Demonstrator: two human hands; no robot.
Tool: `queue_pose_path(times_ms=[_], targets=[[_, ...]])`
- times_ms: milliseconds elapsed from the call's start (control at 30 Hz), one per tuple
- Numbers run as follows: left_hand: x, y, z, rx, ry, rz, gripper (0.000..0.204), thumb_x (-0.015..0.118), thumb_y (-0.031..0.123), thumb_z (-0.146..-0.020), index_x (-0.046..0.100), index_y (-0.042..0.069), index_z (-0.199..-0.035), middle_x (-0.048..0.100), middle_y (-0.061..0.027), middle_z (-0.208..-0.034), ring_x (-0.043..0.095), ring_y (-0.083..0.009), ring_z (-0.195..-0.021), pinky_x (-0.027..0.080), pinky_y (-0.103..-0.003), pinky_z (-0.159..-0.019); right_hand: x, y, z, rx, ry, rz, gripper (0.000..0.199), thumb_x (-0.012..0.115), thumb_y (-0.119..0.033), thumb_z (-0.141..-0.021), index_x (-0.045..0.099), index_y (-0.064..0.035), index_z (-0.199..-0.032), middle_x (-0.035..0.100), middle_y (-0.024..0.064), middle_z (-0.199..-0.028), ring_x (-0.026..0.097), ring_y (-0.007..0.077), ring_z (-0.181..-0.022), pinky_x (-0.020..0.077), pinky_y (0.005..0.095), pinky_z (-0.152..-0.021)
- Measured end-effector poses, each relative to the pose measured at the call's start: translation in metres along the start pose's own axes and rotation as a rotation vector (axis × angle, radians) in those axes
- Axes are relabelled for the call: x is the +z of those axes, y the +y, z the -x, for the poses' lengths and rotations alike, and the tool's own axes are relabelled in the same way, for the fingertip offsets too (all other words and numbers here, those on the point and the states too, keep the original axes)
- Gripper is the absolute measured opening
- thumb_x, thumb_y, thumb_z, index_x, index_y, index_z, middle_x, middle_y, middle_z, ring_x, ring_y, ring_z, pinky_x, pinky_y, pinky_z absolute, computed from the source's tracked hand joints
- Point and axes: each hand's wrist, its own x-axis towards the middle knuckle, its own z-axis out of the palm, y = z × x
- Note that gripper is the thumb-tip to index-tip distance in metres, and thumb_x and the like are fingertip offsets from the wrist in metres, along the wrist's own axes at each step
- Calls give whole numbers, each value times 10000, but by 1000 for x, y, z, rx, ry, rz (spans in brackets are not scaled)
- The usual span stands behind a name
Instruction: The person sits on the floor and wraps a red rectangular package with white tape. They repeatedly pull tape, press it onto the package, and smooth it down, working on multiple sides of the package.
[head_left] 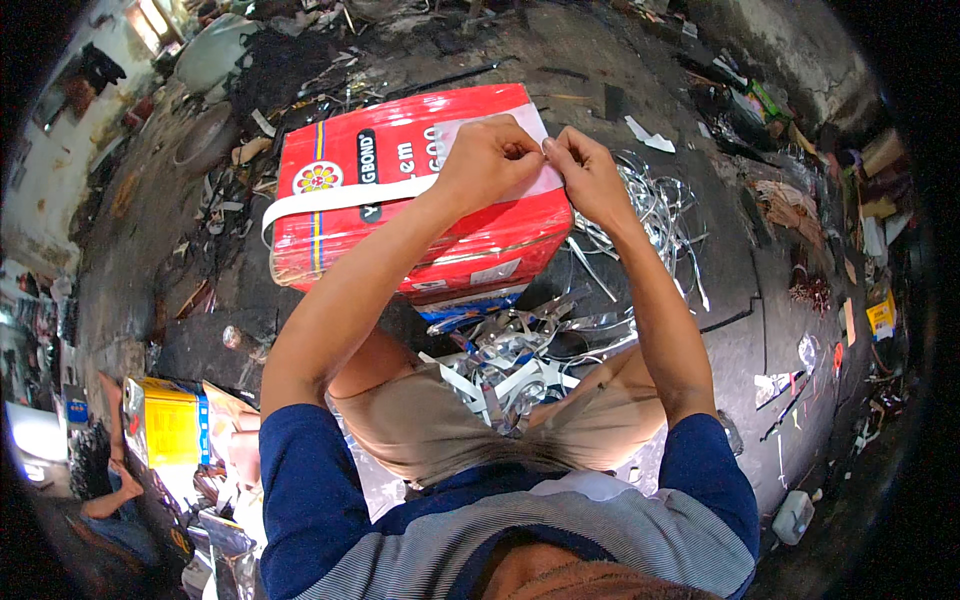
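Note:
A large red box (350, 240) with a glossy surface sits on the floor in front of my knees. Across its top runs a white strip (340, 199), looping at the box's left end and passing out of sight behind my left wrist. Over the box's right end, above a pale patch, my left hand (492, 160) is closed with thumb and fingers pressed together. Close beside it, at the far right corner, my right hand (590, 180) pinches too, the fingertips of both almost touching. What lies between the fingers is too small to make out.
Tangled silvery strips (650, 205) lie right of the box, and more shiny scraps (510, 350) fill the space between my legs. At left stands a yellow container (172, 425); behind it another person's bare limb (120, 485) shows. Litter lines the wall on the right.

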Motion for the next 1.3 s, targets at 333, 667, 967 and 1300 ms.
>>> queue_pose_path(times_ms=[333, 667, 967, 1300], targets=[[12, -2, -4, 1, 36, 85, 91, 763, 86, -818, 742, -1, -830, 670, -45, -767, 628, -93, -692, 494, -264, -616, 3, 13, 22, 831, -67, -1250, 292, 691, -367, -961, 545, -155, -825, 496, -48, -644, 320, 35, -395, 226, 212, -338], [12, -2, -6, 8, 61, 103, 70, 737, 50, -776, 744, -10, -812, 670, -85, -752, 644, -149, -647, 506, -280, -605, 7, -13, -49, 104, 171, 457, 418, 546, -366, -957, 708, 17, -905, 683, 272, -958, 638, 496, -870, 505, 524, -832], [10, 7, -7, -75, 14, 54, 82, 756, 62, -804, 761, 22, -875, 720, -49, -847, 654, -96, -742, 526, -246, -665, 58, 113, 13, 365, 199, 28, 339, 602, -289, -911, 716, 24, -851, 686, 251, -818, 688, 395, -774, 502, 456, -707], [12, -1, -7, 24, -22, -44, 98, 758, 6, -774, 749, 24, -870, 698, -40, -845, 653, -102, -743, 550, -238, -655, 137, 312, 141, 653, 81, 390, 346, 587, -312, -914, 733, 0, -885, 702, 252, -927, 681, 432, -875, 537, 500, -810]])
